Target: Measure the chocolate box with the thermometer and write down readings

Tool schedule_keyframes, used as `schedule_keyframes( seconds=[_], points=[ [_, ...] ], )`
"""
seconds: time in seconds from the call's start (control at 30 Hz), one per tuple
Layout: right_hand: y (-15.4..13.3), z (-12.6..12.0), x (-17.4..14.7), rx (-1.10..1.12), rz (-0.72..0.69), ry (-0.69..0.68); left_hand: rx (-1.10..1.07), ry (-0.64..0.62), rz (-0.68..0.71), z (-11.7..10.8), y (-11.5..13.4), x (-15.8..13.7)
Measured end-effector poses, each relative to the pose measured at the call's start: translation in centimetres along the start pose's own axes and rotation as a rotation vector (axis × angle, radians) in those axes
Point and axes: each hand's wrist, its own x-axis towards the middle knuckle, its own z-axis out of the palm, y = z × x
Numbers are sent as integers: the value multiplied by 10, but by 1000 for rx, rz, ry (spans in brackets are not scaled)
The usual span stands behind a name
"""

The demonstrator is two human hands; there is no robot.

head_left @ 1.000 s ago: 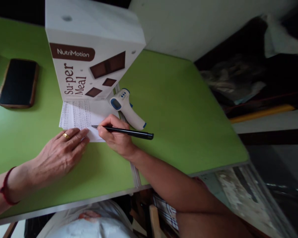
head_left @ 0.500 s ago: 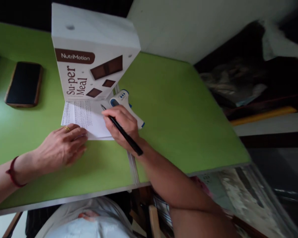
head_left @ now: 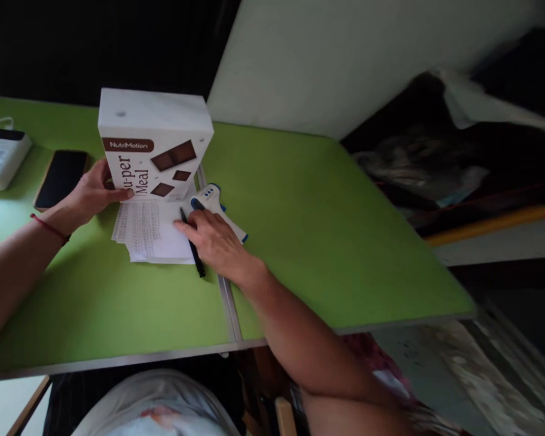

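Note:
A white cardboard box (head_left: 136, 158) with brown printing stands upright on the green table. My left hand (head_left: 93, 192) grips its lower left edge, thumb on the front and fingers round the side. Sheets of paper (head_left: 163, 242) covered in small handwriting lie at the foot of the box. On them a black pen (head_left: 195, 257) rests, partly under my right hand (head_left: 213, 239). That hand is open, its thumb crossing above the pen and its fingers over the white and blue infrared thermometer (head_left: 231, 225). My fingertips partly hide the thermometer, so firm contact is uncertain.
A dark phone (head_left: 62, 177) lies left of the box, close to my left wrist. Farther left is a white device (head_left: 3, 158) with a cable. A metal seam (head_left: 227, 309) crosses the green table (head_left: 327, 242). A wall (head_left: 290, 66) rises behind.
My left hand has moved from the paper up to the box and taken hold of it. My right hand has let go of the pen, which now lies on the paper. The view has shifted.

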Motion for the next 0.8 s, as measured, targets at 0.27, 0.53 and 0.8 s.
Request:
schedule_keyframes(
  seconds=[0.27, 0.53, 0.8],
  points=[
    [30, 0, -1, 111, 531, 190, -38, 137, -14, 10, 14, -17],
    [34, 2, 5, 903, 620, 356, 94, 156, -36, 13, 17, -19],
    [-21, 4, 5, 1619, 377, 288, 166, 145, 48, 16, 17, -23]
  ],
)
